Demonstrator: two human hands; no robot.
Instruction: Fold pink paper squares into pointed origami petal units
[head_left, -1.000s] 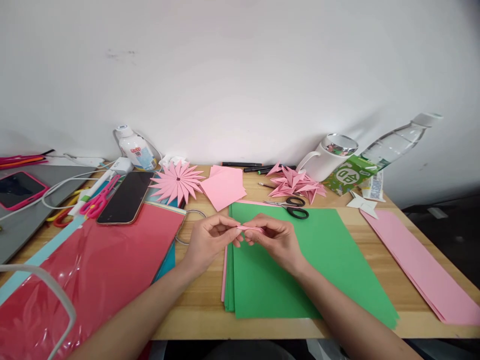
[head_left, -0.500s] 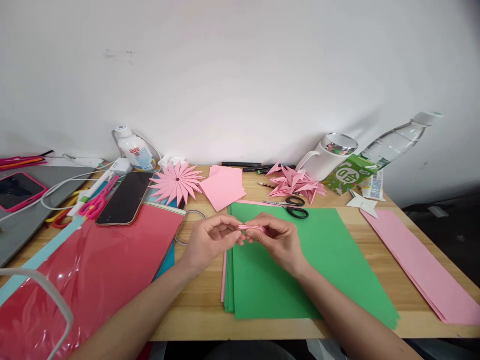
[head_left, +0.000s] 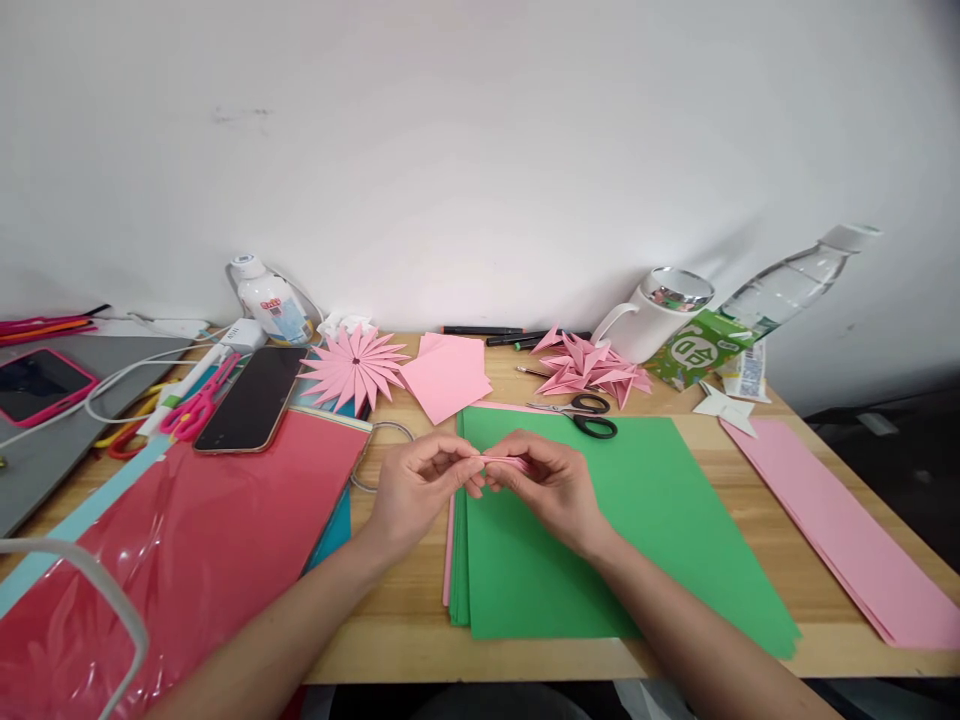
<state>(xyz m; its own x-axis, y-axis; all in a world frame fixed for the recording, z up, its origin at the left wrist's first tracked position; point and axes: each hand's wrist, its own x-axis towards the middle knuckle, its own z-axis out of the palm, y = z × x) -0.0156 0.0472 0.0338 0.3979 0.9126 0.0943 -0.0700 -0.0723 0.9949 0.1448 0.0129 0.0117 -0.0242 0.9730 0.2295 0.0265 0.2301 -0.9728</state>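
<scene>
In the head view, two bare hands meet over the near left part of one green paper stack (head_left: 592,540). The left hand (head_left: 420,485) has its grip closed at the fingertips, pinching the left end of one small folded pink paper (head_left: 507,461); the right hand (head_left: 553,485) pinches the same piece farther right, thumb and fingers pressed upon it. The piece is held above the stack, between the hands, and is partly hidden by the fingers.

Beyond them lie one many-pointed pink paper wheel (head_left: 356,363), at least two overlapping pink squares (head_left: 448,378), and one heap of folded pink pieces (head_left: 592,368), too tangled to count. Two pairs of scissors show: one black-handled (head_left: 596,427), touching the far edge of the green stack, and one pink-handled (head_left: 196,408) at the left. There are two phones, one black (head_left: 247,400) and one pink-cased (head_left: 43,385), one white mug (head_left: 656,318), one white bottle (head_left: 274,303), one clear bottle (head_left: 791,282) leaning, one green packet (head_left: 696,350) and one white paper star (head_left: 724,406).

The table (head_left: 401,610) is pale striped wood, set against a plain whitish wall (head_left: 480,170) with a faint smudge; the room at the far right is dark.
</scene>
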